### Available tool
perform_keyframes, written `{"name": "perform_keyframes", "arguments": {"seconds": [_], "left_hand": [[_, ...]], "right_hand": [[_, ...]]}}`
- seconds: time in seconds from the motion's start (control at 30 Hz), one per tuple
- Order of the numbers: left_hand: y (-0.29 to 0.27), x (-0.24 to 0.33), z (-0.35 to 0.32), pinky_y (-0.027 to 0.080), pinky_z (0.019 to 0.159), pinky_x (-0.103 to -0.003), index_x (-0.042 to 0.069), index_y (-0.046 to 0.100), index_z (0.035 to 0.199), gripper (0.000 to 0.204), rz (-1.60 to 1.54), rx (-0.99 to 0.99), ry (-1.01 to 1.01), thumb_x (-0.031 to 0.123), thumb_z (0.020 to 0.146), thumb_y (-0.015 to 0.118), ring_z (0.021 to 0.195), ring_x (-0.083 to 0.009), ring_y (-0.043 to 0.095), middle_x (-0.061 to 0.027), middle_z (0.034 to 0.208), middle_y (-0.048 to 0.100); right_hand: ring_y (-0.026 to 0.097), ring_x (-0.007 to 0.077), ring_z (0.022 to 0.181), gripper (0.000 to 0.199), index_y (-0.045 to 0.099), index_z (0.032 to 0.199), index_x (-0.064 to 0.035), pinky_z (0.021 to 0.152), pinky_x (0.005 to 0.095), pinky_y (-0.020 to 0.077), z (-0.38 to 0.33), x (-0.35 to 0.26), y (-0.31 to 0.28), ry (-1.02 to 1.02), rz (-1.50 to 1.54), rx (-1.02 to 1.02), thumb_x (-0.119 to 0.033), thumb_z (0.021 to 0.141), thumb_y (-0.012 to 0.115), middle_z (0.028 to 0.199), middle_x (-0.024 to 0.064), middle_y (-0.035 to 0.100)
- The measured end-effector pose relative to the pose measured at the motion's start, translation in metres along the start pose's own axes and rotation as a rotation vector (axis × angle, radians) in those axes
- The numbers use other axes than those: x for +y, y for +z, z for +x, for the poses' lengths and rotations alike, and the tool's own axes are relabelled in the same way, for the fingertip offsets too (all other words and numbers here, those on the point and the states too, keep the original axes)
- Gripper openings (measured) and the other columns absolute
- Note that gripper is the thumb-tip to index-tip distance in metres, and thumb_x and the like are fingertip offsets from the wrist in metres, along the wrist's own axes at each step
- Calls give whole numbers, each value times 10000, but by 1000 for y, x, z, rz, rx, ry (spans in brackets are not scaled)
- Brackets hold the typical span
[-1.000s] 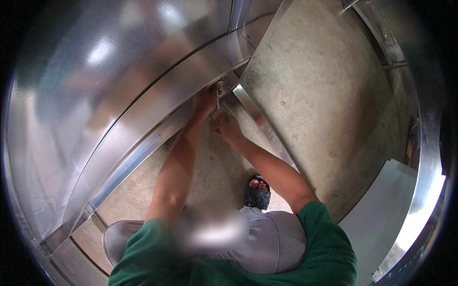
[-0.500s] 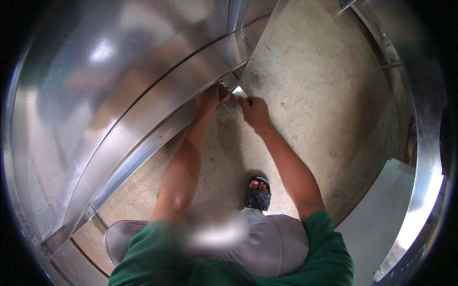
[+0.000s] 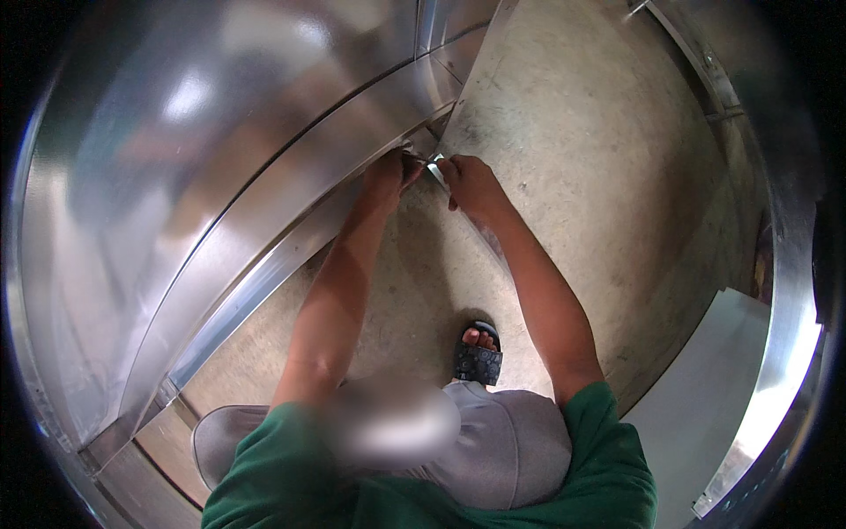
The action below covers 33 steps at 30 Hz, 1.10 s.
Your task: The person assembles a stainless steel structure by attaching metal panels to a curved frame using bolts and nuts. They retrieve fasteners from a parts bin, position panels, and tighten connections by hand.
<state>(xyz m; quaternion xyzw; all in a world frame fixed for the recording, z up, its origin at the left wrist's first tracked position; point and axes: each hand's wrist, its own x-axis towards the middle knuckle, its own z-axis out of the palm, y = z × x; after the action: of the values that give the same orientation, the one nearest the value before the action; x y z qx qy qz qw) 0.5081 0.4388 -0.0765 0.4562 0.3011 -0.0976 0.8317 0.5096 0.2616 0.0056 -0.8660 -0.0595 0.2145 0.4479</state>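
White glare on metal panel (image 3: 203,115), soft shadow on floor (image 3: 582,194), black curved rim

The floor (image 3: 590,189) is grey-tan concrete with dark scuffs and small stains. A black sandal (image 3: 478,363), worn on a foot, stands on it. A metal strip (image 3: 491,242) runs low across it; whether they touch cannot be told.

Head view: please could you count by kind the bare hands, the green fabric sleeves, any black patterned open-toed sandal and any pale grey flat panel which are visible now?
Bare hands: 2, left hand and right hand
Green fabric sleeves: 2, left sleeve and right sleeve
Black patterned open-toed sandal: 1
Pale grey flat panel: 1
Total: 6
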Motion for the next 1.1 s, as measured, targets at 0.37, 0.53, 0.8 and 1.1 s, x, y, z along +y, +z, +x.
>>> {"name": "perform_keyframes", "arguments": {"seconds": [0.37, 0.53, 0.8, 1.1], "left_hand": [[-18, -6, 11, 523, 730, -406, 18, 650, 962, 299, 1000, 51, 425, 251, 1012, 471, 791, -263, 663, -128, 896, 679], [-19, -14, -2, 514, 811, -469, -6, 670, 964, 303, 975, 105, 448, 203, 993, 452, 878, -358, 681, -198, 914, 691], [-17, -17, -9, 505, 810, -474, 14, 671, 977, 277, 1046, 220, 615, 184, 996, 453, 887, -381, 676, -205, 923, 692], [-9, -12, -17, 509, 761, -437, 9, 655, 1006, 270, 975, 226, 519, 195, 1016, 461, 807, -315, 686, -174, 883, 689]], "right_hand": [[642, 479, 950, 396, 682, 933, 54, 844, 545, 482, -24, 16, 69, -239, -114, -1, -309, 979, 530, 947, 315, 667], [655, 465, 942, 398, 690, 932, 55, 838, 542, 490, -23, 40, 95, -77, -162, -118, -312, 971, 541, 945, 305, 674], [663, 474, 875, 386, 695, 908, 41, 803, 548, 505, -22, 41, 106, -101, -214, -50, -300, 981, 528, 905, 288, 684], [655, 478, 896, 367, 688, 908, 36, 812, 556, 498, -15, 53, 111, -35, -222, -47, -283, 981, 521, 900, 307, 671]]}}
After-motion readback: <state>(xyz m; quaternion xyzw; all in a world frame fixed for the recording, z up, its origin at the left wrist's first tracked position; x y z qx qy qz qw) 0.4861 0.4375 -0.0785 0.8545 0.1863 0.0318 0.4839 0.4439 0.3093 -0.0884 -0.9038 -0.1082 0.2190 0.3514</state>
